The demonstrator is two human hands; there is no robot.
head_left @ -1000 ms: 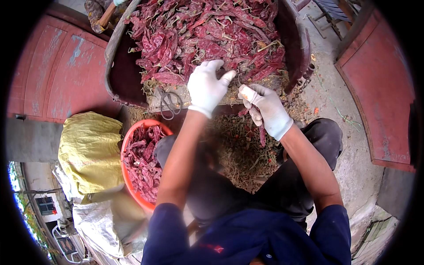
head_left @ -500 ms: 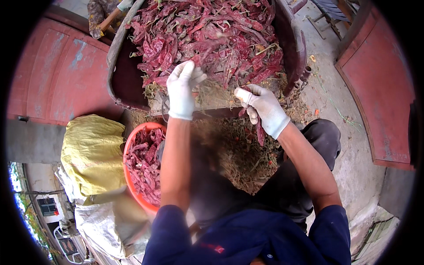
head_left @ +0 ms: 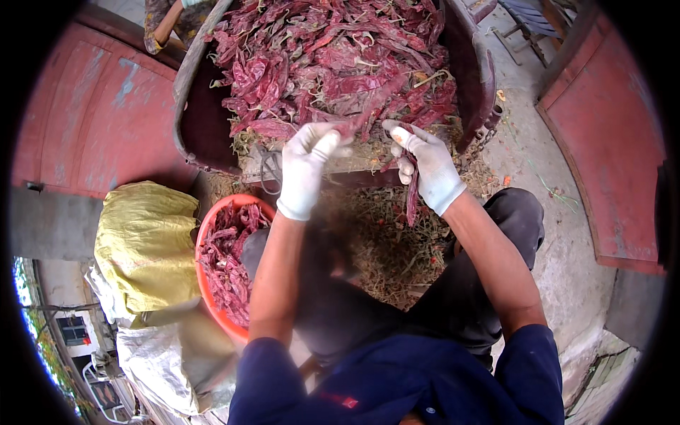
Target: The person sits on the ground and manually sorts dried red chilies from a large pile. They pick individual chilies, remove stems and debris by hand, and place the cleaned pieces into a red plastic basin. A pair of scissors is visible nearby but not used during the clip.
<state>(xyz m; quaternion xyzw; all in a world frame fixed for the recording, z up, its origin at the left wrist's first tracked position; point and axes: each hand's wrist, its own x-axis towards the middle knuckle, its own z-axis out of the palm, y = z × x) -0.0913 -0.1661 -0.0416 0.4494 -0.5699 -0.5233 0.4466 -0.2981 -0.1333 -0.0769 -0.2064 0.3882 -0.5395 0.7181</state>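
Left hand [head_left: 308, 166], center of frame, white glove: fingers closed in a pinch on a blurred dried red pepper [head_left: 374, 105], which angles up to the right in front of the pile. Right hand [head_left: 431, 163], right of center, gloved too: fingers curled, holding a darker dried pepper [head_left: 412, 198] that hangs below the palm; orange stain on the thumb of the glove. Can't tell if that hand has more than one. Pepper pile [head_left: 304, 64] fills most of the dark red open-ended bin [head_left: 482, 78] at top center. Looped metal handles [head_left: 269, 171] sit at the bin's front edge, just left of the left hand. Orange basin [head_left: 202, 263], left of center, has more dried peppers [head_left: 225, 258] in it, beside the yellow sack [head_left: 145, 244]; whitish sack [head_left: 152, 361] at lower left. Stalky debris [head_left: 397, 248] on the ground between the knees. Another person's forearm [head_left: 167, 25] at upper left.
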